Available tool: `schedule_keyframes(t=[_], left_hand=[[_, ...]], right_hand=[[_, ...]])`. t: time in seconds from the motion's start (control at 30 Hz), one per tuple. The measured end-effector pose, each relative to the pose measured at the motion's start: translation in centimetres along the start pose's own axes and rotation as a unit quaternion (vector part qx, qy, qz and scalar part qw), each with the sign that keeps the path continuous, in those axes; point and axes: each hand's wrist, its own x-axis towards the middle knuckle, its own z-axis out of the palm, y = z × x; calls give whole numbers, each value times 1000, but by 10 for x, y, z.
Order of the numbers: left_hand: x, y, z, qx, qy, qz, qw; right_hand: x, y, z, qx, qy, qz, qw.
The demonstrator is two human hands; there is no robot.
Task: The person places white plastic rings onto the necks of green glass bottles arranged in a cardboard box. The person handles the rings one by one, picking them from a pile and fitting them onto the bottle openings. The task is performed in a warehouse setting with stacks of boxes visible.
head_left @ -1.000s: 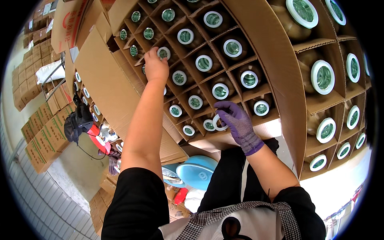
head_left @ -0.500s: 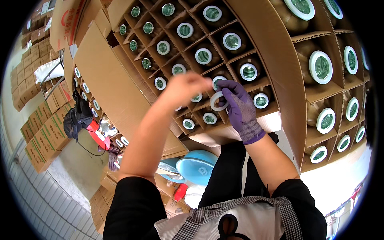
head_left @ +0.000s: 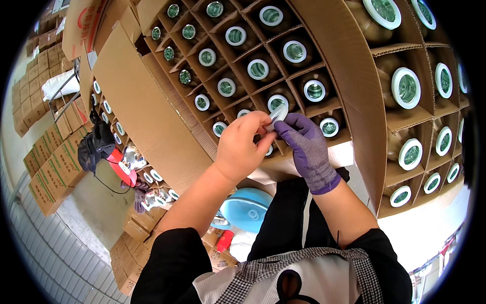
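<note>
The working part is a white ring (head_left: 277, 117), located slightly right of centre in the frame, above the near side of a divided carton (head_left: 281, 168). The ring is tilted and partly overlaps a jar mouth in the view; contact between the two cannot be confirmed. The bare left hand (head_left: 244, 144) pinches the ring from the left between thumb and fingers. The gloved right hand (head_left: 306, 149) grips it from the right with thumb and fingertips. Whether more than one ring is held cannot be determined.

Ringed jars (head_left: 258, 69) occupy the middle and right cells of the carton; judged by appearance, this portion is complete. Bare-mouthed jars (head_left: 189, 31) occupy the cells toward the upper left of the frame. Six show no ring, and these appear to be the outstanding portion. Jars behind the hands cannot be fully checked.

A second carton (head_left: 372, 147) stands at the right of the frame; every jar mouth clearly visible in it carries a white ring. An open flap (head_left: 147, 101) extends to the left of the first carton, with further ringed jars beyond it. A blue basin (head_left: 245, 209) is at lower centre, and stacked boxes (head_left: 58, 167) line the left of the frame
</note>
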Motion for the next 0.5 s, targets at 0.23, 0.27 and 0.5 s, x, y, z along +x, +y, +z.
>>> schedule_keyframes(t=[0.23, 0.27, 0.5], left_hand=[[3, -19, 2, -300, -98, -208, 926], [4, -22, 3, -274, -116, -204, 933], [15, -54, 24, -597, -188, -317, 713]], right_hand=[[6, -5, -12, -58, -42, 2, 997], [7, -11, -12, -95, -51, 15, 994], [26, -9, -35, -38, -75, 64, 994]])
